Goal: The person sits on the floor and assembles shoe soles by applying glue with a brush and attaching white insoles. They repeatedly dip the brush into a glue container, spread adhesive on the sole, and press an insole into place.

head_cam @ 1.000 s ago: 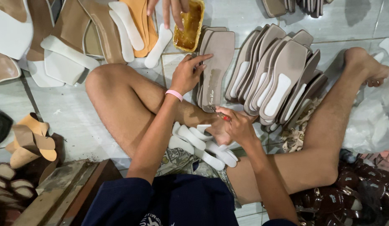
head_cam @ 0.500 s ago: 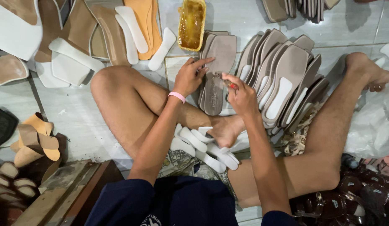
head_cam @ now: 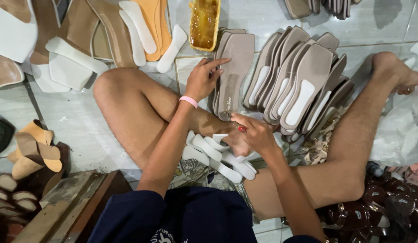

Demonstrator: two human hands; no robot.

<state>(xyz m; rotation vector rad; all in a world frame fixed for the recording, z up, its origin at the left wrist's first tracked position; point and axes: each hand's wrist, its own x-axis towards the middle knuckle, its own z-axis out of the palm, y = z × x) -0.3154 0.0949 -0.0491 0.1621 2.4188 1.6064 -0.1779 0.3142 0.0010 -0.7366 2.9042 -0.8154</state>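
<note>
A stack of grey-beige insoles (head_cam: 236,67) lies on the tiled floor between my bare legs. My left hand (head_cam: 204,80), with a pink wristband, rests flat on the left edge of the stack, fingers spread over the top insole. My right hand (head_cam: 253,131) is at the heel end of that insole, closed on a small red-tipped tool (head_cam: 241,129) whose working end is hidden. A pile of white foam pads (head_cam: 218,155) lies by my foot, just under the right hand. A yellow tray of amber glue (head_cam: 204,22) stands beyond the stack.
A fanned row of grey insoles with white pads (head_cam: 299,85) lies to the right. Tan and white sole pieces (head_cam: 83,40) cover the far left. Tan heels (head_cam: 31,150) and a wooden board (head_cam: 69,207) sit near left. Dark sandal straps (head_cam: 388,202) and a plastic bag (head_cam: 404,130) lie at right.
My right hand went from the white pads up onto the top insole, then drew back to its heel end. My left hand stayed on the stack.
</note>
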